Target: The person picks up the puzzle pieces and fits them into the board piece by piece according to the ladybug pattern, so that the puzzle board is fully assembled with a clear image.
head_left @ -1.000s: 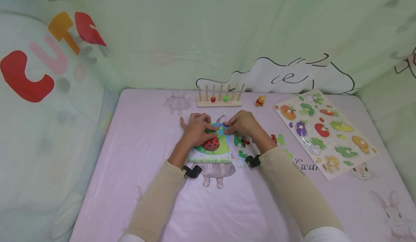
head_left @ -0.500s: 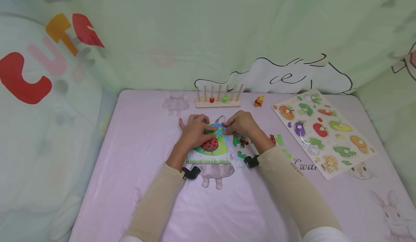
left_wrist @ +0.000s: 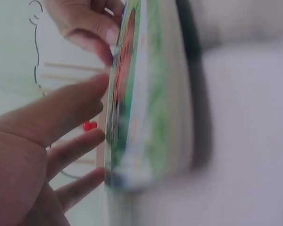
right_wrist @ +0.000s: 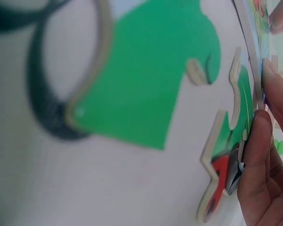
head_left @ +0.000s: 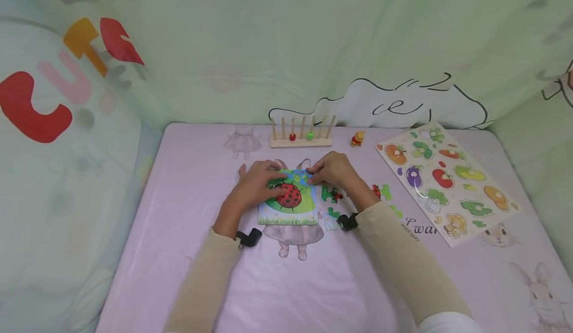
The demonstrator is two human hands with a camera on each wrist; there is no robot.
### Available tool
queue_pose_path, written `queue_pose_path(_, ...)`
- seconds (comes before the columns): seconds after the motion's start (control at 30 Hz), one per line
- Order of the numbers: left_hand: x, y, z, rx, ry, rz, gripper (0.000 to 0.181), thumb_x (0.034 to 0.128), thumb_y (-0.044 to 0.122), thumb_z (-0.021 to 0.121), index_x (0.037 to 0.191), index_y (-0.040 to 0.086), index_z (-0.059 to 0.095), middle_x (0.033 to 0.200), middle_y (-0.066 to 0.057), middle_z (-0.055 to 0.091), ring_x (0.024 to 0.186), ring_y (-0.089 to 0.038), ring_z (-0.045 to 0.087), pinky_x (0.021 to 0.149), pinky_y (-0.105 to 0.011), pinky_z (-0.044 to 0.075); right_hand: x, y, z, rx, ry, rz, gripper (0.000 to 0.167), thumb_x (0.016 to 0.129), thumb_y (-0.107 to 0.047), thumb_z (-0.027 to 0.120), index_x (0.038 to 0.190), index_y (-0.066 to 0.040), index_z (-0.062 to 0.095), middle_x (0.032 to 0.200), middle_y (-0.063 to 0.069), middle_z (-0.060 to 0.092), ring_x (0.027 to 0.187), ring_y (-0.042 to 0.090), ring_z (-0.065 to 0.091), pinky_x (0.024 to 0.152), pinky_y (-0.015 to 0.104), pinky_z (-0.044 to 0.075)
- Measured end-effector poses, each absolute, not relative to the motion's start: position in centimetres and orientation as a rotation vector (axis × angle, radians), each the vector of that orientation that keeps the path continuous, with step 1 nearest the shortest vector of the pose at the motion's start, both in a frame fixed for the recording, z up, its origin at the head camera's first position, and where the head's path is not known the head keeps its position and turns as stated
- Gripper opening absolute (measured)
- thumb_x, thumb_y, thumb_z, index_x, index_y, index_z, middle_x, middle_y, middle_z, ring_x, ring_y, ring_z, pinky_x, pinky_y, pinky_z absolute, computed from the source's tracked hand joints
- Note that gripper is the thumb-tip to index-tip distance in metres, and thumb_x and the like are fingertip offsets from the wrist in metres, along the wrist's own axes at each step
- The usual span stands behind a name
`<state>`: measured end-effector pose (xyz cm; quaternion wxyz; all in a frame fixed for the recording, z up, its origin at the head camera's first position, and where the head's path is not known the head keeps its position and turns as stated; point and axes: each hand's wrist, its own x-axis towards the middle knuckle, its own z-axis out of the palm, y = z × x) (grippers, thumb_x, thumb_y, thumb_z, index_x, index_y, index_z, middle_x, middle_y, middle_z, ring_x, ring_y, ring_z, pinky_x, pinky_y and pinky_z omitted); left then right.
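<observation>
Holding its fingers spread at the left side of the ladybug puzzle (head_left: 291,214), the left hand (head_left: 254,186) lies opposite the right hand (head_left: 333,169), which pinches the puzzle's upper right corner, while the puzzle lies on the pink cloth (head_left: 192,174) between them, near loose pieces (right_wrist: 146,75) and a wooden rack (head_left: 301,143).

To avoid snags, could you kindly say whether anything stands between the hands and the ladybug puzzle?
Nothing visible does: the right hand touches the ladybug puzzle near its far-right corner, the left hand reaches over it, and loose pieces lie alongside.
</observation>
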<state>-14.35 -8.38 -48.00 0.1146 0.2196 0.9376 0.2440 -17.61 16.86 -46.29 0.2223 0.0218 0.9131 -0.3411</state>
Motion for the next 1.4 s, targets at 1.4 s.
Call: queue_pose_path(1.4, -12.9, -14.0, -47.9, 0.564, 2.648, 0.619, 0.087, 0.0721, 0.05, 0.09, 0.149, 0.034, 0.053, 0.166, 0.002, 0.033, 0.159, -0.034, 0.014, 0.115, -0.08, -0.003, -16.6, 19.8, -45.2, -0.234, 2.525, -0.81, 0.044, 0.086, -0.034, 0.083, 0.126, -0.019, 0.074, 0.114, 0.005, 0.073, 0.106, 0.025, 0.064, 0.084, 0.036, 0.053)
